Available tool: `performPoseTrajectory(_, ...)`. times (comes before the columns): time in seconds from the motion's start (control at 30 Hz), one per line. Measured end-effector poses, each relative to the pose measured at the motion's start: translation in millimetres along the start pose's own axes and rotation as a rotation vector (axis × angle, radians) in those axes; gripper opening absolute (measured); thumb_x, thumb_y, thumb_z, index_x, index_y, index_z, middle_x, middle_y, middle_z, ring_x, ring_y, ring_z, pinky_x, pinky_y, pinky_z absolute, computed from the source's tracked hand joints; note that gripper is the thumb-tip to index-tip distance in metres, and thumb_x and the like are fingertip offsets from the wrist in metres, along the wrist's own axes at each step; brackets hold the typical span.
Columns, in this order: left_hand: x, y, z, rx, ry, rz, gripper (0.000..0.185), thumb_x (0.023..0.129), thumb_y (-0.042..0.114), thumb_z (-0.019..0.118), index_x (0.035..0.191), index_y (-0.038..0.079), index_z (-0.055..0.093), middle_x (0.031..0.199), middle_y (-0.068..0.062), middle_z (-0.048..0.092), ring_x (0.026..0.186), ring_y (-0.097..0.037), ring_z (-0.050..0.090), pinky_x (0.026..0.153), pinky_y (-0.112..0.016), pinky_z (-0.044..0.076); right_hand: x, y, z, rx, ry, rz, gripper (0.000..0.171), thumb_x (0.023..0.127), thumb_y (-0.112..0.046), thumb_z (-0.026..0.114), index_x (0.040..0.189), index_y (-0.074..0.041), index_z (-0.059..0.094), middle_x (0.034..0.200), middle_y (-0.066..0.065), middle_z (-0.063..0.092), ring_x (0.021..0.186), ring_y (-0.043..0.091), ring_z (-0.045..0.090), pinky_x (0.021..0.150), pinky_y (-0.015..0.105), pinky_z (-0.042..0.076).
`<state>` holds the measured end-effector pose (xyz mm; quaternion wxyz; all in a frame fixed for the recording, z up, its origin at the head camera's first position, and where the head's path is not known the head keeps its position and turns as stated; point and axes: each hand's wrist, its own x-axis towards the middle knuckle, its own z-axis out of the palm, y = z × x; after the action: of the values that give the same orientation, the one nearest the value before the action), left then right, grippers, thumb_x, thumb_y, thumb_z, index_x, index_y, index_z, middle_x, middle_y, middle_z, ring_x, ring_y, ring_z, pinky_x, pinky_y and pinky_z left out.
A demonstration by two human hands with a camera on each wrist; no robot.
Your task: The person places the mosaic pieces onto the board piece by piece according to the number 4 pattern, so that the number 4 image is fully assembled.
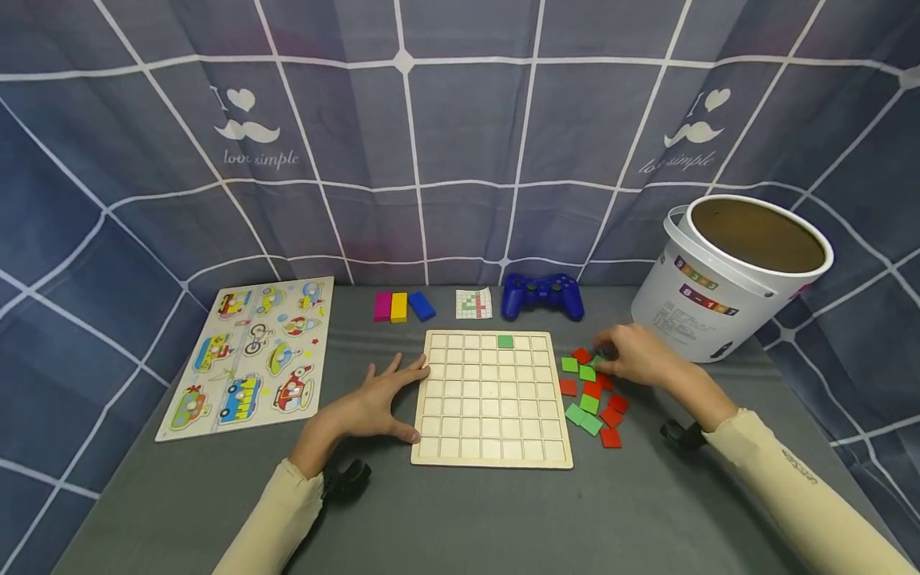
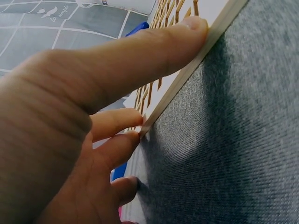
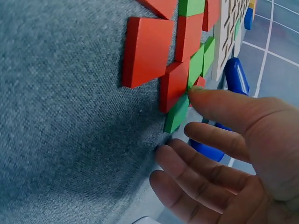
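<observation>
A pale wooden grid board (image 1: pixel 492 463) lies in the middle of the table, with one green square tile (image 1: pixel 506 342) in its top row. My left hand (image 1: pixel 370 403) is spread at the board's left side, its thumb on the lower-left corner and fingertips touching the edge higher up. Right of the board, red tiles (image 1: pixel 610 438) and green tiles (image 1: pixel 589 403) lie loosely scattered. Over their far end reaches my right hand (image 1: pixel 636 355). In the right wrist view its thumb touches the tiles beside a green tile (image 3: pixel 176 114), while the other fingers stand apart, loosely bent.
Behind the board lie magenta, yellow and blue blocks (image 1: pixel 398 307), a small printed grid card (image 1: pixel 473 303) and a blue game controller (image 1: pixel 542 297). A white bucket (image 1: pixel 676 303) stands at the back right. A picture puzzle board (image 1: pixel 247 351) lies on the left.
</observation>
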<state>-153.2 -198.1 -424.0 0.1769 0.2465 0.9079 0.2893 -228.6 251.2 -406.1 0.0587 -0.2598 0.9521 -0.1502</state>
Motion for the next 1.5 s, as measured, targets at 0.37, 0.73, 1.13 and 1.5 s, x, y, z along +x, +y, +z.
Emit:
performPoseTrajectory(0.37,-1.9,-1.4,-2.3,0.013,-0.009,0.011,0.106,0.072,0.033,0.092,0.157,0.01,0.034,0.166,-0.007,0.015,0.15,-0.042,-0.003,0.109,-0.073,-0.008,-0.7,4.4,4.7,0.055,0.033,-0.012,0.016,0.081,-0.014,0.082,0.095,-0.006,0.078,0.072,-0.005,0.059,0.063,0.012,0.05,0.058,0.03,0.043)
performPoseTrajectory(0.73,6.2,-1.3,-1.6,0.007,-0.025,0.005,0.106,0.072,0.034,0.091,0.158,0.012,0.032,0.167,-0.006,0.013,0.15,-0.04,-0.005,0.11,-0.071,-0.009,-4.6,10.1,7.0,0.048,0.1,0.038,0.019,0.077,-0.012,0.081,0.094,-0.004,0.077,0.072,-0.002,0.06,0.063,0.013,0.05,0.056,0.031,0.041)
performPoseTrajectory(1.13,0.3,-2.7,-1.1,0.013,-0.018,-0.011,0.107,0.071,0.031,0.092,0.158,0.012,0.032,0.167,-0.005,0.014,0.151,-0.039,-0.004,0.11,-0.07,-0.009,22.3,-28.0,14.5,0.056,0.194,-0.021,0.018,0.079,-0.015,0.08,0.096,-0.007,0.078,0.081,0.002,0.064,0.066,0.01,0.056,0.06,0.034,0.048)
performPoseTrajectory(1.5,1.4,-3.7,-1.5,-0.001,-0.022,-0.005,0.107,0.072,0.032,0.092,0.158,0.013,0.032,0.166,-0.005,0.014,0.151,-0.039,-0.004,0.11,-0.07,-0.01,56.5,-79.2,24.9,0.068,0.177,-0.152,0.023,0.079,-0.012,0.074,0.101,-0.006,0.079,0.086,0.003,0.065,0.064,0.008,0.055,0.056,0.029,0.047)
